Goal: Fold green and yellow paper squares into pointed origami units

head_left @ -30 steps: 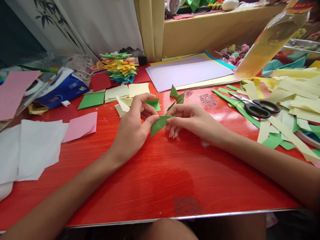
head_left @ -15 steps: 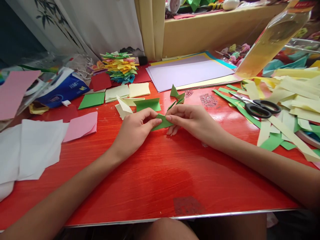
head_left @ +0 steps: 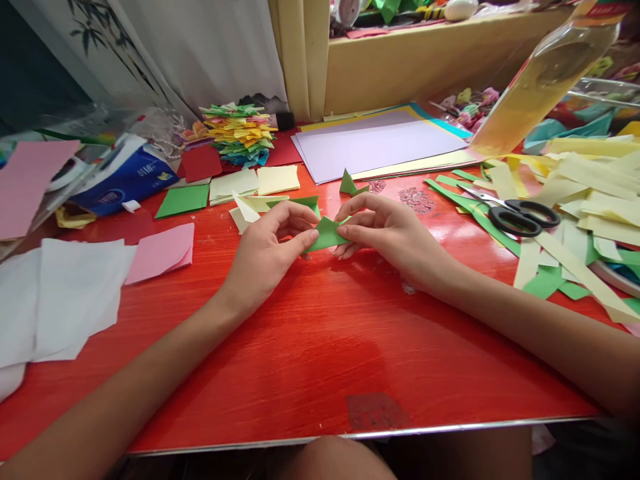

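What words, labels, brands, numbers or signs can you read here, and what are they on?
None can be read with certainty.
Blue plastic packet: pale lettering and a round logo, too blurred to read.
Red label on the leaning bottle: faint marks, too small and blurred to read.
I can make out no lettering elsewhere.

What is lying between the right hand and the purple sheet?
In the head view, folded green paper, partly hidden by the right hand, lies between it and the purple sheet; the red table there shows dark patches.
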The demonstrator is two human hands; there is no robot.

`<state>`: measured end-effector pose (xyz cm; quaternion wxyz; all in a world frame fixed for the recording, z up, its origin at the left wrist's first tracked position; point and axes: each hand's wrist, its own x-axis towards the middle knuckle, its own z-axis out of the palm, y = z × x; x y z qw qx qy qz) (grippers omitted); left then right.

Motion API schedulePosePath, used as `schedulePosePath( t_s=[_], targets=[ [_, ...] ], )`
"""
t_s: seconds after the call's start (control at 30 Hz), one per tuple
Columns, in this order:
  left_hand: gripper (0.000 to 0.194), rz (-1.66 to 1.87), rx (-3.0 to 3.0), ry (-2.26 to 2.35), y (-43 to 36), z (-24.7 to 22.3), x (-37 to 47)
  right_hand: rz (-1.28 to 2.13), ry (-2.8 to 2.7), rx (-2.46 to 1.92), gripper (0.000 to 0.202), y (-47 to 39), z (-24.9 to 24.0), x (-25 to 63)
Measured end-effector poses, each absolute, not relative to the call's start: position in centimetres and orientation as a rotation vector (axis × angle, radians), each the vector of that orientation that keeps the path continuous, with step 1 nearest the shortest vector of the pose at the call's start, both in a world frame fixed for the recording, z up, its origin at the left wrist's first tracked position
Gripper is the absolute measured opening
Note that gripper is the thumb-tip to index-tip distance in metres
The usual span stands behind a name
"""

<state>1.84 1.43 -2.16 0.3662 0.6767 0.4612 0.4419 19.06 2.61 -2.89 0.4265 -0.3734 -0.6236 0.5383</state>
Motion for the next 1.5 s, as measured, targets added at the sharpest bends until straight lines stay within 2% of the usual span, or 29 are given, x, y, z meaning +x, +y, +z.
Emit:
schedulePosePath(
  t_s=[0.2, 0.53, 1.5],
  targets=[
    [0.013, 1.146, 1.664, 1.111, 1.3, -2.08, 1.95, 1.42, -1.507, -0.851, 0.007, 2.78, -3.19, 19.23],
    [0.01, 1.113, 1.604, 1.101, 1.54, -2.04, 1.63, 1.6, -1.372, -0.782, 0.012, 2.98, -3.46, 19.14],
    [0.009, 1.11, 1.655, 1.104, 1.44, -2.03, 1.77, 1.645, -1.301, -0.846, 0.008, 3.01, -3.26, 19.19]
  ],
)
